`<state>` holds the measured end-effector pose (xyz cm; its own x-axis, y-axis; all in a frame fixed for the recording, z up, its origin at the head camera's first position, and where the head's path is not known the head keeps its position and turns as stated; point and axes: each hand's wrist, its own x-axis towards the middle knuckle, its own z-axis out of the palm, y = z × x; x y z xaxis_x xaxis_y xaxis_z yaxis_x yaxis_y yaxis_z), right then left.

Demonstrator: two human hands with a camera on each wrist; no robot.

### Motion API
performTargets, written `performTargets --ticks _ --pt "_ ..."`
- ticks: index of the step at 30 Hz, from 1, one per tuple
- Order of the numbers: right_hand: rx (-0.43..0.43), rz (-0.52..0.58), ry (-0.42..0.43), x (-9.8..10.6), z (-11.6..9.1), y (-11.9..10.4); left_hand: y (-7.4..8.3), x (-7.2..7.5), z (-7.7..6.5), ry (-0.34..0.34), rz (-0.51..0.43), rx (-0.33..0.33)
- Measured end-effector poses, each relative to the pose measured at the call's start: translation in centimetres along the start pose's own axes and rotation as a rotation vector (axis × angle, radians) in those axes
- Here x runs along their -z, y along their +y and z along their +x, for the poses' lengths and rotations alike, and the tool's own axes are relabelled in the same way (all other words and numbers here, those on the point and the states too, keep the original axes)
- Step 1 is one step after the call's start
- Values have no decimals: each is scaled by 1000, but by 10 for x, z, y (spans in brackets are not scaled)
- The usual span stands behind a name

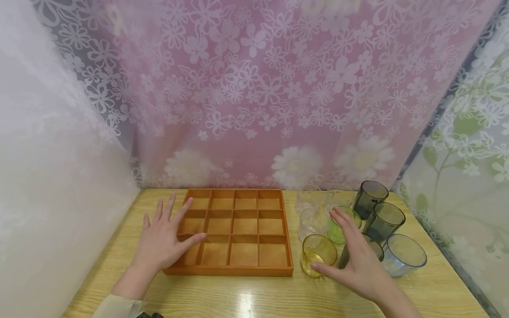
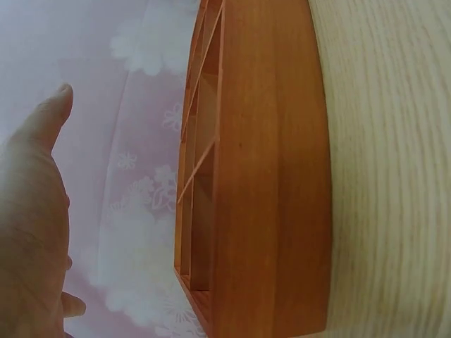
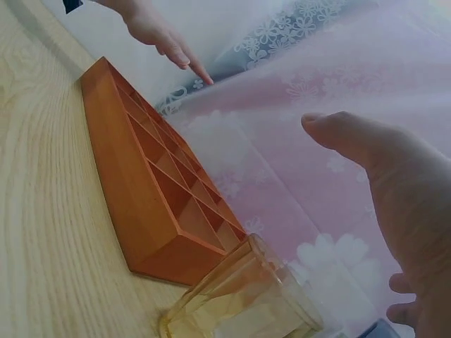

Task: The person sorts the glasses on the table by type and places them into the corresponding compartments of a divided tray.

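Note:
A wooden box [image 1: 228,270] divided into several square compartments lies on the table, its compartments bare. My left hand [image 1: 161,240] hovers over its left side with fingers spread. To the right of the box, my right hand [image 1: 359,263] is held above a group of glasses, fingers extended and thumb apart. Nearest to its thumb stands a yellow glass [image 1: 314,260], upright. Under the fingers are a green glass [image 1: 338,232] and a dark grey glass [image 1: 374,245], the grey one partly hidden by the hand. In the right wrist view the yellow glass [image 3: 239,299] stands below the hand.
Clear glasses [image 1: 312,225] stand behind the yellow one. Farther right are two dark glasses [image 1: 383,221] [image 1: 370,198] and a bluish glass [image 1: 403,256] near the table's right side. A pink flowered curtain [image 1: 238,110] hangs behind the table [image 1: 222,293]; a white panel [image 1: 59,176] borders the left.

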<state>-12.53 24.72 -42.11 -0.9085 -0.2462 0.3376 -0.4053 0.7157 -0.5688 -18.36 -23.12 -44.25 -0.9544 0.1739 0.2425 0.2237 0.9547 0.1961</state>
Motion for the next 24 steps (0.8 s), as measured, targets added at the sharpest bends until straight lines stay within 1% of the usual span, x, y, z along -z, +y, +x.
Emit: performTargets --ticks 3,6,13,20,24 --pt "-10 49 14 -2 -3 1 -3 -3 -3 2 -22 9" --pt "-12 75 31 -4 -6 2 -5 -6 -5 1 -26 11" --pt "-38 85 55 -7 -12 -3 -12 -13 -10 -13 -39 21" --pt "11 141 96 -17 -13 -9 -19 -20 -16 -7 -76 41" --pt "-32 152 93 -25 -15 -6 -23 -23 -18 -5 -93 58"
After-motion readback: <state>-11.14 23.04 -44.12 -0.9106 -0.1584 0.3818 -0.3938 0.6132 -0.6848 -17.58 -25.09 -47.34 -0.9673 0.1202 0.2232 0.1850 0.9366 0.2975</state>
